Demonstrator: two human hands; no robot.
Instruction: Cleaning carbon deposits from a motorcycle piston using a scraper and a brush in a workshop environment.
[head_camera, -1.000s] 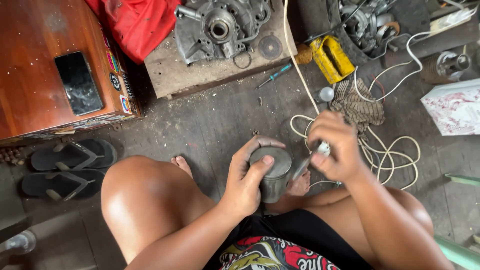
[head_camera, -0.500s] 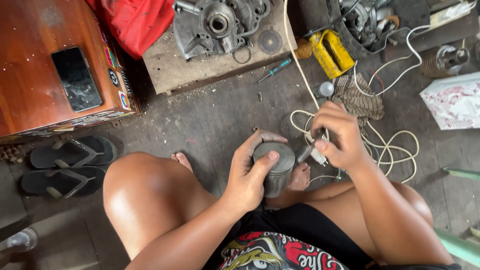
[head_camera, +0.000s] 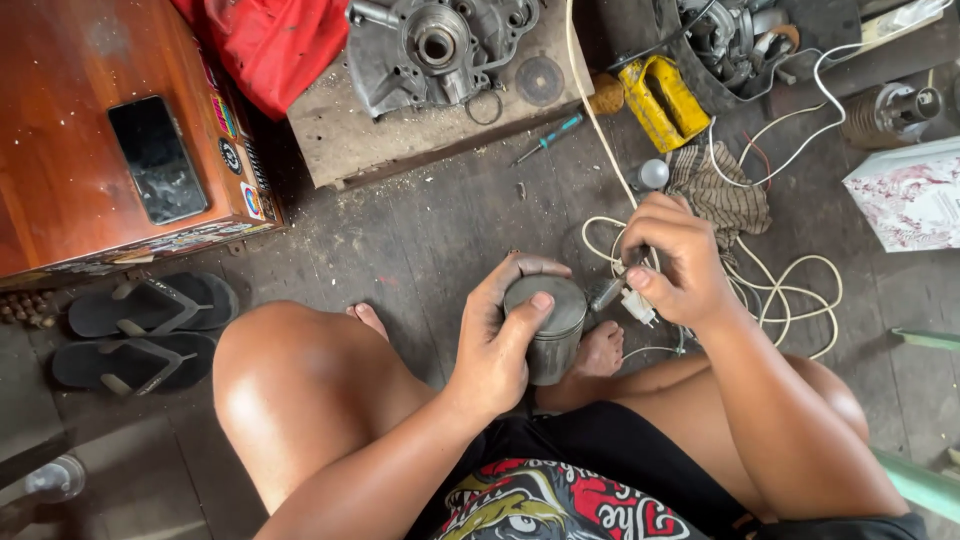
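A: What does the left hand (head_camera: 497, 340) hold?

B: One grey metal cylinder (head_camera: 548, 327), gripped around its side, thumb on the flat top. It sits over the person's lap, just in front of a bare foot (head_camera: 601, 350).

A: And the right hand (head_camera: 672, 262)?

B: Closed on one small tool (head_camera: 608, 292) whose dark tip points at the cylinder's top edge. A small white plug (head_camera: 637, 305) shows below the fingers; whether the hand holds it too cannot be told.

A: What can be counted around them?

B: One white cord (head_camera: 790, 290) looped on the floor, two dark sandals (head_camera: 140, 335), one phone (head_camera: 157, 158) on a wooden box (head_camera: 60, 180), one red cloth (head_camera: 275, 45), one metal engine casing (head_camera: 435, 45) on a board (head_camera: 400, 140), one screwdriver (head_camera: 548, 137), one yellow device (head_camera: 665, 98), one striped rag (head_camera: 720, 190), one small bulb (head_camera: 652, 173).

A: What is hidden or cut off?

B: The tool's handle is covered by the fingers. A second pile of metal parts (head_camera: 735, 35) is cut by the top edge. The white patterned packet (head_camera: 910, 195) runs off the right edge, and the round object (head_camera: 55, 478) at lower left is hard to make out.

A: And the setting?

B: A dark, stained, gritty floor (head_camera: 430, 240), the person seated low on it, knees bare.
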